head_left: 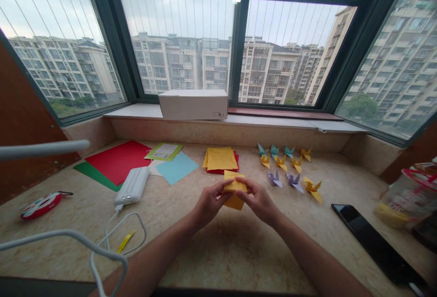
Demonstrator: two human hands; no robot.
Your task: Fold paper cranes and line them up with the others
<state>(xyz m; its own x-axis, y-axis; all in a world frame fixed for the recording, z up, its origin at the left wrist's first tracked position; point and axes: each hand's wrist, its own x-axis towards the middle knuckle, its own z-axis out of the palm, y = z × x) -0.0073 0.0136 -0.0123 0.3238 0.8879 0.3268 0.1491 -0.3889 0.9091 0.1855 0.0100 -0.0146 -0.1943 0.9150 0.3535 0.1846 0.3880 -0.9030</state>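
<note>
My left hand [209, 203] and my right hand [258, 200] meet over the middle of the stone counter [218, 242]. Both pinch a partly folded yellow paper [235, 191] between fingers and thumbs, held just above the surface. Behind the hands lies a stack of yellow and red square sheets [221, 159]. To the right of the hands stand several small folded paper cranes [290, 169] in teal, yellow and purple.
Red and green sheets [116, 163], a light blue sheet [176, 168] and a white power bank [132, 186] with its cable lie at left. A dark phone [372, 240] lies at right, a clear plastic tub [404, 199] beyond it. A white box [193, 104] sits on the windowsill.
</note>
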